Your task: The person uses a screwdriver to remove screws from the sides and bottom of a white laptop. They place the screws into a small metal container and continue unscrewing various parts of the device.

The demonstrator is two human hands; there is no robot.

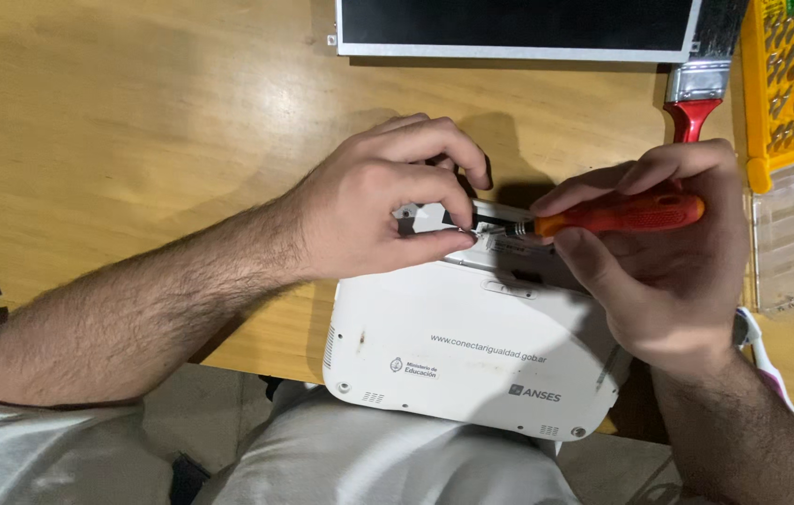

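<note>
Right hand (668, 271) fingers grip the orange screwdriver (617, 215); left hand (388, 210) fingers pinch its tip, steadying it on the white laptop (472, 346).

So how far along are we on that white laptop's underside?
Done: white laptop lies bottom up on the table, a bare screen panel beyond it. In hand: right hand drives the orange screwdriver at its rear edge; left hand steadies the tip. Left: corner screws still seated.

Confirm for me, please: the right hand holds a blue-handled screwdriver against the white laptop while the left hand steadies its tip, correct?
Not quite: in the head view the screwdriver has an orange-red handle, not blue. The right hand does hold it against the white laptop, with the left hand at its tip.
</note>
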